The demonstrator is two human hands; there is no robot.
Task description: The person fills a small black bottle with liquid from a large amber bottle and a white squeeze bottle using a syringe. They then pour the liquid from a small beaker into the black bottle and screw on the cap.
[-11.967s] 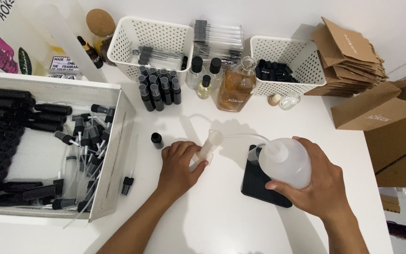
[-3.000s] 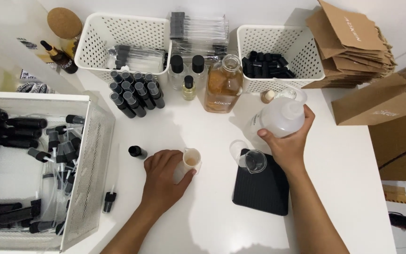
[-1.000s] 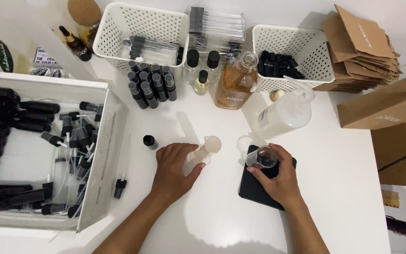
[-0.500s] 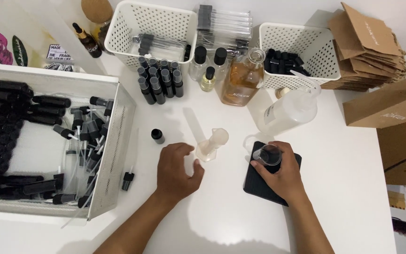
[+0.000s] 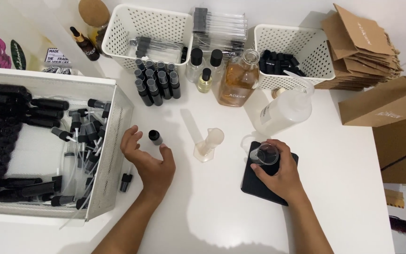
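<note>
Two hands | left hand (image 5: 149, 162) spread, palm down beside small black bottle (image 5: 155, 137) | right hand (image 5: 280, 171) gripping glass beaker (image 5: 264, 154) on black scale (image 5: 259, 186)

The left hand (image 5: 147, 162) is off the small measuring cylinder (image 5: 208, 145), which now stands alone on the worktop (image 5: 212, 211), and curls open around the small black bottle (image 5: 154, 137). The right hand (image 5: 278, 171) no longer grips the large plastic squeeze bottle (image 5: 283, 110); its grip is now on the small glass beaker (image 5: 264, 154) atop the black scale (image 5: 264, 181).
</note>
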